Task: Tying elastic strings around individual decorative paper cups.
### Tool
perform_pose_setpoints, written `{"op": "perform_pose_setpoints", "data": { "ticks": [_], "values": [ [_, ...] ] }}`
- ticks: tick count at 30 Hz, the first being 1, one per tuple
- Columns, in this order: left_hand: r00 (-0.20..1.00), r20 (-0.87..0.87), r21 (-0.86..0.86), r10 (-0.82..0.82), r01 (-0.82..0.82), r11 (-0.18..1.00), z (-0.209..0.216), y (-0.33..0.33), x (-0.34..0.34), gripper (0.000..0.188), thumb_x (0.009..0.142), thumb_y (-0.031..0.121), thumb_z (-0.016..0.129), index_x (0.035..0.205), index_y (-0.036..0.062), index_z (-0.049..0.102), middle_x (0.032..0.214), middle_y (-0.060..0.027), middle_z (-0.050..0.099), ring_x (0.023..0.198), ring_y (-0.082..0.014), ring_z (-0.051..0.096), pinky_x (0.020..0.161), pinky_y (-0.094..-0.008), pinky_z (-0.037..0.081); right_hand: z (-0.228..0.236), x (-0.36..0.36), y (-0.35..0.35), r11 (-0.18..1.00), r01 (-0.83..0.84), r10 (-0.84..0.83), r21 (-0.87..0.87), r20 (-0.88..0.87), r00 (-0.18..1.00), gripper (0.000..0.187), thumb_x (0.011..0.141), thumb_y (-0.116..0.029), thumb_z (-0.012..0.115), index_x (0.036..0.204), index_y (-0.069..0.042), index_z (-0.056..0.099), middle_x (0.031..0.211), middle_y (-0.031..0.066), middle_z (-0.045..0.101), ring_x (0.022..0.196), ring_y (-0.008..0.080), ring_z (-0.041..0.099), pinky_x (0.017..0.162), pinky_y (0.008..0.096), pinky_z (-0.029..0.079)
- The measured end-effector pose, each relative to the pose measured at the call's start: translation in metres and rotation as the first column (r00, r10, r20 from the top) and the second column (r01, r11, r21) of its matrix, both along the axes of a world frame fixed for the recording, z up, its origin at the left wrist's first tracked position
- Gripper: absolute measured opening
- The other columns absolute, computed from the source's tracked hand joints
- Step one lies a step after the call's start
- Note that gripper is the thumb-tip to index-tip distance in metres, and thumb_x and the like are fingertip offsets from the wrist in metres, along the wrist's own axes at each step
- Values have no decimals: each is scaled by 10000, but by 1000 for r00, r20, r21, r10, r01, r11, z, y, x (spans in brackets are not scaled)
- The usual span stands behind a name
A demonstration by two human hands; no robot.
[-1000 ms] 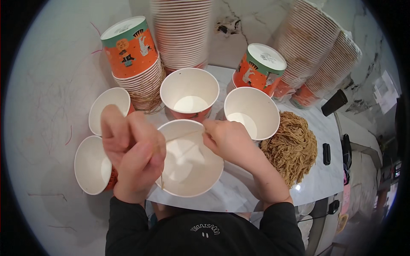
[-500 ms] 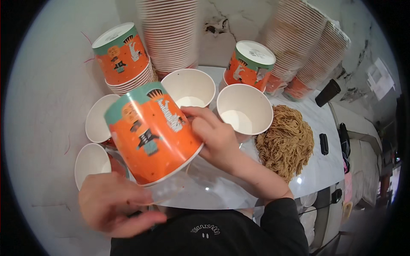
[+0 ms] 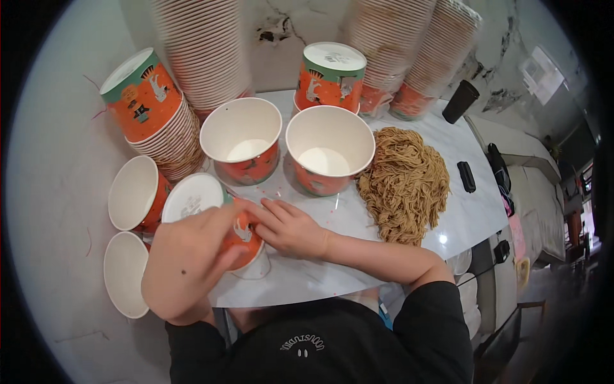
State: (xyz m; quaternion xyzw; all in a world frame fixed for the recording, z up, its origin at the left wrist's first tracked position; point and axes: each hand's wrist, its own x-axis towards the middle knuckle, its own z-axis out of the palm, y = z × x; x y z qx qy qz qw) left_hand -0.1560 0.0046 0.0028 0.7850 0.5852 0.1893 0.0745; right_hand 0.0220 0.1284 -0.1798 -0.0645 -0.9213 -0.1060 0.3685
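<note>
An orange-and-green paper bucket [image 3: 196, 192] stands upside down near the table's front left, white base up. My left hand [image 3: 192, 256] crosses in front of it and hides much of its side. The left thumb lies on the bucket's orange side and the index finger reaches toward my right fingertips; the other fingers are hidden, and what they hold is too small to make out. My right hand [image 3: 291, 230] is at the bucket's right side, fingers stretched out with their tips by the left index finger. Two upright white-lined paper buckets [image 3: 329, 141] stand just behind.
A heap of tan yarn [image 3: 404, 185] lies at right, by a small black case [image 3: 467, 176] and a black cup [image 3: 460, 101]. Tall bucket stacks [image 3: 201, 51] line the back. Two tipped buckets [image 3: 128, 275] lean at left near a shorter stack [image 3: 144, 96].
The bucket has moved down and left from my raised right hand to the table and stands more upright. My left hand has moved in over it. The thin strand seen earlier between them is unclear now.
</note>
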Motion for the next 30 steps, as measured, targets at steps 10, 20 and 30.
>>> {"op": "perform_pose_setpoints", "data": {
  "ticks": [10, 20, 30],
  "values": [
    [992, -72, -18, 107, -109, 994, -8, 8, -7, 533, 830, 225, 794, 1279, 32, 581, 919, -131, 706, 803, -331, 693, 675, -437, 520, 101, 129, 50, 753, 458, -626, -473, -297, 721, 136, 833, -30, 742, 964, -37, 705, 902, 112, 678, 849, 306, 660, 742, 402, 534],
    [992, -123, -105, -37, 24, 994, -14, 12, 17, 604, 807, 266, 817, 1319, 50, 582, 1003, -151, 719, 828, -356, 694, 681, -439, 521, 84, 188, 89, 771, 617, -602, -160, 136, 787, 153, 807, -41, 780, 953, -65, 740, 1043, 64, 653, 971, 269, 625, 788, 394, 537],
    [981, -71, -163, -179, 165, 973, -12, 5, 39, 605, 809, 262, 813, 1324, 35, 592, 919, -128, 659, 805, -333, 681, 660, -418, 530, 103, 194, 69, 646, 334, -525, -686, -82, 847, 134, 820, -11, 720, 948, -31, 752, 967, 93, 661, 920, 252, 666, 815, 348, 536]
  ]
}}
